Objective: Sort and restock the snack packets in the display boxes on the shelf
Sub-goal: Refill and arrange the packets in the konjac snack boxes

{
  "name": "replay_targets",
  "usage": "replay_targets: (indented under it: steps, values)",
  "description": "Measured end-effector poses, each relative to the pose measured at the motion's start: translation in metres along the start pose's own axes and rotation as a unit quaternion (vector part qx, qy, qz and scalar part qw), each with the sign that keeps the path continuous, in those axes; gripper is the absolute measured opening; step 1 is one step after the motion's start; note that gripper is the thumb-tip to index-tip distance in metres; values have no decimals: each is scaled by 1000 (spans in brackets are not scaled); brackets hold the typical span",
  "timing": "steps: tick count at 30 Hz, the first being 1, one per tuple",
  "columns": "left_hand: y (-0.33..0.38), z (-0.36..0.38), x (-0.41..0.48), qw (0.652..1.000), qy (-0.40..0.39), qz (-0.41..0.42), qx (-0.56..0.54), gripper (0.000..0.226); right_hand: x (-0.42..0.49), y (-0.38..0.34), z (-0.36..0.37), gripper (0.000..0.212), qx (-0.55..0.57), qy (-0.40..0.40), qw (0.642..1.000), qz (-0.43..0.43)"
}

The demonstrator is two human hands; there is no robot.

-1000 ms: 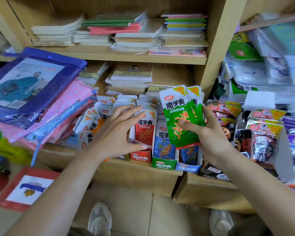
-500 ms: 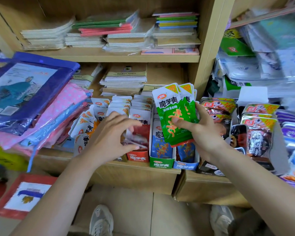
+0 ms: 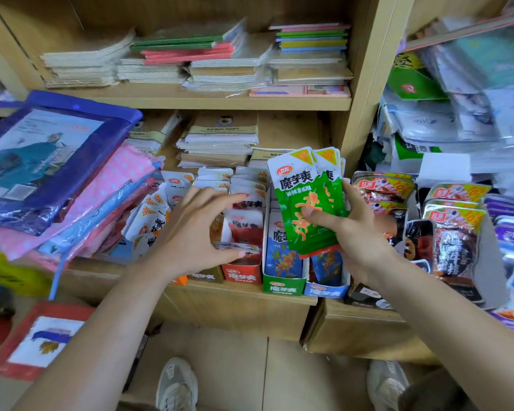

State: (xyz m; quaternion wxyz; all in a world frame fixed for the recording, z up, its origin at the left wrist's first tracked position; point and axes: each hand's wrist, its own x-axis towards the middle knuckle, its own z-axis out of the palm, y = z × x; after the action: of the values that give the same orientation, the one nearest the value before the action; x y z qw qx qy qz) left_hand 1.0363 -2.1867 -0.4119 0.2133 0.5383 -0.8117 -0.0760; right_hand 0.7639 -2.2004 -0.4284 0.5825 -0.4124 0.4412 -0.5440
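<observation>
A: What's moved?
B: L hand (image 3: 196, 232). Half a sec ago its fingers were tucked down among the red pkts (image 3: 245, 203), now they're stretched out over the tops. R hand (image 3: 359, 232) hasn't shifted, same bunch.
A: L pose now?
B: Forearm in from near left, palm down, hand arched in a C. Index tip is on the far pkts' top edge. Thumb is on the nearest one, which lies tipped flat at the front of the red display box (image 3: 242, 272). The row's pinched btwn thumb & fingers.
A: And R?
B: Arm in from near right, gripping a fan of green pkts (image 3: 304, 197) upright, thumb across the front, fingers behind. It's held over the green display box (image 3: 282, 287) & blue display box (image 3: 324, 290). The green one has blue pkts (image 3: 282, 256) in it.
A: Boxes where?
B: Side by side at the near edge of the shelf (image 3: 238, 315), red leftmost of the three. Loose white pkts (image 3: 149, 218) are heaped left of L hand, dark snack pkts (image 3: 454, 250) sit to the right, and notebook stacks (image 3: 220, 57) are on the far upper level.
</observation>
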Motion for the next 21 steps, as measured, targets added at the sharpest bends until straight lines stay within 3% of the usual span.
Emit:
replay_targets:
  steps: [4,9,13,17,21]
  values:
    - [-4,-4,-9,999,-22,18,-35,31,1,-2,-2,87,-1,-11,1000,9]
    - [-1,-2,-13,996,-37,-29,-76,17,0,-4,-3,78,-5,-15,1000,5]
    - [4,-1,-10,998,7,-19,-56,11,0,-3,-4,86,1,-15,1000,6]
    - [6,7,8,994,109,-2,18,11,-2,-2,-5,88,4,-17,1000,4]
    - [8,23,39,974,201,-80,74,32,-4,-5,-6,84,1,-13,1000,-2]
